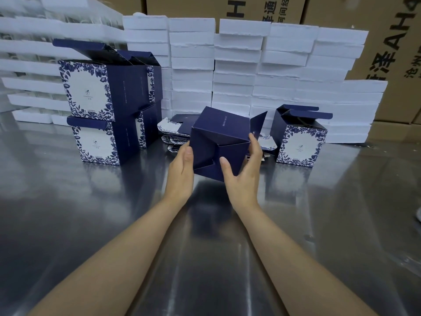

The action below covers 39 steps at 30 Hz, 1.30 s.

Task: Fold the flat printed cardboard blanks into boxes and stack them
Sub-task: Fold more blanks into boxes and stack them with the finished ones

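While the left hand (pixel 182 166) and right hand (pixel 245 165) grip the navy box (pixel 218 142) above the steel surface (pixel 91 213), bottom flaps appear interlocked; next, probably upright it and stack it beside the finished boxes (pixel 107 106).

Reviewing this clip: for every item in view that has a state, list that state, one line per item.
Held box: tilted, off the table, bottom flaps folded shut.
Left hand: gripping the box's left side.
Right hand: gripping its right side, thumb on the bottom flaps.
Stacked boxes: folded, two tiers, top flaps open.
Single box: upright on the table, top flaps open.
Flat blanks: unfolded, piled behind the held box.
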Each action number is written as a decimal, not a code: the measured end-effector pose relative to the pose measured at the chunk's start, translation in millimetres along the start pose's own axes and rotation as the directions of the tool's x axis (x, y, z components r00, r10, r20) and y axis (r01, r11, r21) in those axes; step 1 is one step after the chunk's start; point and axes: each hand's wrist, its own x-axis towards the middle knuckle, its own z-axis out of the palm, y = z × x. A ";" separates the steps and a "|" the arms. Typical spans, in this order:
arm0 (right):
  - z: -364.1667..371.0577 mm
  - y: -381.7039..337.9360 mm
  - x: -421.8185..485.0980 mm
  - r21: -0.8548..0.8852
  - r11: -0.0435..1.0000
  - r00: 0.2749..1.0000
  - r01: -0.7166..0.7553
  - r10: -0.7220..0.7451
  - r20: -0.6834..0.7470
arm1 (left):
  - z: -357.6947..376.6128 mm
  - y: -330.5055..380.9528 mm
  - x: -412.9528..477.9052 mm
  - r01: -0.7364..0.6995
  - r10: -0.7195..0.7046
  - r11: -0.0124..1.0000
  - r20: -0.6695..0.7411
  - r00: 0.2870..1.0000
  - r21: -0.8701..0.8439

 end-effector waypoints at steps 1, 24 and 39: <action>0.6 0.1 -0.3 0.026 1.000 1.000 0.009 -0.008 -0.007 | 0.3 -1.2 0.2 -0.004 0.004 1.000 0.013 1.000 0.015; -1.9 5.0 0.3 0.102 0.993 0.985 0.050 -0.066 0.160 | -15.2 -13.2 22.4 0.383 -0.472 0.784 -0.070 0.879 -0.489; -1.9 18.1 8.7 0.117 0.881 0.888 -0.459 0.453 0.076 | -5.1 -8.7 10.8 0.095 -0.094 0.995 -0.217 0.972 -0.005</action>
